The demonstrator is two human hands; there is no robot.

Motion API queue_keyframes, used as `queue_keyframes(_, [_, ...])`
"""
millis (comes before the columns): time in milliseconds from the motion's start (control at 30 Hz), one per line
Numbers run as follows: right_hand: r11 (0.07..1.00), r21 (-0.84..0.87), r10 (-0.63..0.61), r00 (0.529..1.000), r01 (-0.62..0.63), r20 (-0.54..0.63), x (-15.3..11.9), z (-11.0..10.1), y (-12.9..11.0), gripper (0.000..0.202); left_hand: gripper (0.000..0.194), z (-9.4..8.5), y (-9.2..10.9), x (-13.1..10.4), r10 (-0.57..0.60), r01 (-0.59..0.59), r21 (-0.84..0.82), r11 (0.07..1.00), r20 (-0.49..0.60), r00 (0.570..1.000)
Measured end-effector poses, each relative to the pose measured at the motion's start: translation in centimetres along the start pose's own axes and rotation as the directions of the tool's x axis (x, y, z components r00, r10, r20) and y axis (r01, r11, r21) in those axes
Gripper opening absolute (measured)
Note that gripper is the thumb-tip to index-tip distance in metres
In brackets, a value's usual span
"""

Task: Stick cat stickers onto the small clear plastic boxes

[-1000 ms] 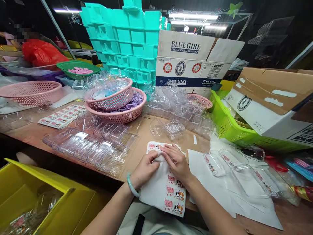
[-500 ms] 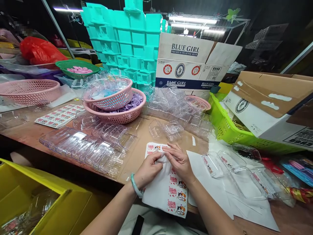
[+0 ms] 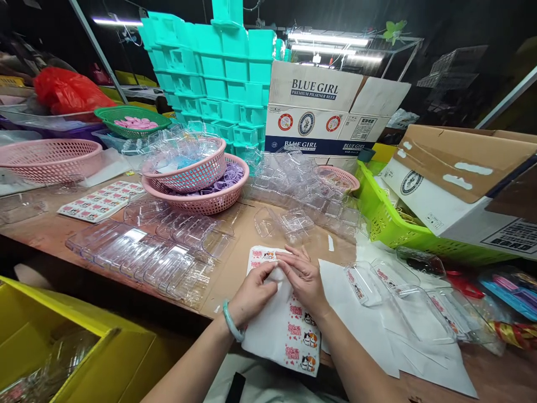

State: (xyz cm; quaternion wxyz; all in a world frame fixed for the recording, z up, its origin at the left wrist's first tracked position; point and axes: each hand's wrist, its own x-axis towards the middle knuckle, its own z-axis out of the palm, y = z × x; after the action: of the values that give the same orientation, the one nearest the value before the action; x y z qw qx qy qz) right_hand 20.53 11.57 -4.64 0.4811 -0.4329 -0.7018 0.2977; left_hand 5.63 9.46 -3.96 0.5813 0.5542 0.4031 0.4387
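Observation:
A sheet of cat stickers (image 3: 300,336) lies in front of me at the table's edge, with plain white paper over its left part. My left hand (image 3: 254,294), a pale green bangle on its wrist, is closed, thumb and forefinger pinching the white paper near the top of the sheet. Against those fingertips my right hand (image 3: 304,280) closes on the sheet, its fingers pressed together; its thumb tip is hidden. To the right, clear plastic covers (image 3: 364,282) with cat stickers on them rest on white paper sheets (image 3: 356,330).
Clear plastic covers (image 3: 142,257) lie in a row at left, near a sticker stack (image 3: 100,201). Pink baskets (image 3: 201,202) stand behind. Loose clear parts (image 3: 289,179) are piled mid-table. A green crate (image 3: 377,212) holds a carton (image 3: 436,190). Below left is a yellow box (image 3: 126,358).
The view has shifted slightly. Both hands stay at the same place on the sticker sheet, with only small finger movement.

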Motion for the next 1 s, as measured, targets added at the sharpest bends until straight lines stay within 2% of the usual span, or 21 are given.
queue_keyframes(100, [0.985,0.138,0.109,0.992,-0.1,-0.062,0.0,0.6,0.2,0.015,0.046,0.0,-0.1,0.1,-0.02,0.021,-0.069,0.997,0.003,1.0])
queue_keyframes(167, [0.94,0.29,0.228,0.962,-0.178,-0.15,0.4,0.4,0.6,0.02,0.049,0.1,-0.3,0.2,-0.052,0.055,-0.131,0.99,0.023,0.998])
queue_keyframes(233, [0.876,0.441,0.352,0.884,-0.196,-0.306,1.1,-0.2,1.0,0.027,0.051,0.1,-0.5,0.2,-0.098,0.101,-0.141,0.985,0.023,0.995])
queue_keyframes(267, [0.862,0.478,0.385,0.832,-0.17,-0.4,1.4,-0.6,1.2,0.029,0.052,0.1,-0.5,0.0,-0.112,0.108,-0.109,0.988,-0.035,0.993])
queue_keyframes(300, [0.876,0.464,0.379,0.786,-0.135,-0.488,1.7,-1.2,1.2,0.03,0.053,0.2,-0.5,-0.1,-0.103,0.098,-0.044,0.994,-0.138,0.985])
queue_keyframes(333, [0.917,0.386,0.32,0.761,-0.098,-0.565,1.8,-1.7,1.1,0.03,0.055,0.2,-0.3,-0.3,-0.056,0.071,0.048,0.996,-0.269,0.961])
queue_keyframes(367, [0.968,0.245,0.202,0.763,-0.059,-0.614,1.8,-2.2,0.9,0.027,0.055,0.4,0.0,-0.6,0.026,0.036,0.15,0.988,-0.393,0.919])
queue_keyframes(400, [0.998,0.055,0.04,0.788,-0.008,-0.614,1.7,-2.7,0.6,0.024,0.053,0.6,0.3,-0.8,0.112,0.002,0.237,0.972,-0.47,0.875])
queue_keyframes(433, [0.986,-0.154,-0.139,0.822,0.063,-0.553,1.4,-2.9,0.3,0.022,0.048,0.8,0.7,-1.0,0.167,-0.029,0.277,0.96,-0.486,0.858])
queue_keyframes(467, [0.926,-0.345,-0.303,0.846,0.153,-0.439,1.1,-3.0,0.0,0.021,0.041,1.2,1.1,-1.1,0.169,-0.058,0.25,0.967,-0.453,0.875])
queue_keyframes(500, [0.837,-0.486,-0.428,0.854,0.252,-0.294,0.7,-2.9,-0.3,0.023,0.035,1.5,1.5,-1.1,0.122,-0.069,0.15,0.986,-0.387,0.914])
queue_keyframes(567, [0.683,-0.61,-0.533,0.845,0.401,-0.041,-0.2,-2.5,-0.6,0.033,0.033,2.1,1.7,-0.9,-0.036,-0.001,-0.163,0.987,-0.223,0.974])
queue_keyframes(600, [0.649,-0.623,-0.533,0.846,0.437,0.038,-0.6,-2.2,-0.7,0.039,0.034,2.2,1.6,-0.7,-0.105,0.051,-0.306,0.951,-0.164,0.981])
queue_keyframes(667, [0.669,-0.605,-0.464,0.878,0.433,0.116,-1.2,-1.9,-1.0,0.052,0.032,2.1,1.0,-0.3,-0.204,0.109,-0.469,0.876,-0.156,0.966])
queue_keyframes(767, [0.837,-0.489,-0.25,0.966,0.248,0.062,-1.0,-2.3,-1.6,0.081,0.029,1.0,0.2,-0.2,-0.236,0.108,-0.46,0.881,-0.229,0.944])
queue_keyframes(800, [0.894,-0.415,-0.159,0.985,0.17,0.062,-0.6,-2.6,-1.9,0.075,0.027,0.5,0.2,-0.2,-0.212,0.096,-0.428,0.898,-0.232,0.949])
queue_keyframes(833, [0.939,-0.33,-0.07,0.993,0.098,0.095,0.0,-2.9,-2.2,0.059,0.025,0.0,0.2,-0.3,-0.183,0.083,-0.396,0.915,-0.222,0.958])
queue_keyframes(900, [0.983,-0.184,0.044,0.975,-0.002,0.22,1.5,-3.1,-2.5,0.026,0.025,-1.0,0.5,-0.5,-0.158,0.078,-0.355,0.932,-0.201,0.967])
queue_keyframes(933, [0.99,-0.138,0.067,0.964,-0.032,0.258,2.5,-2.9,-2.5,0.023,0.028,-1.5,0.8,-0.6,-0.177,0.092,-0.358,0.929,-0.213,0.961])
queue_keyframes(967, [0.992,-0.119,0.076,0.968,-0.048,0.24,3.5,-2.6,-2.3,0.026,0.032,-1.9,1.0,-0.6,-0.212,0.107,-0.381,0.918,-0.245,0.946])
queue_keyframes(1000, [0.99,-0.132,0.068,0.984,-0.046,0.166,4.7,-2.1,-2.0,0.027,0.038,-2.2,1.2,-0.7,-0.249,0.113,-0.418,0.901,-0.288,0.925])
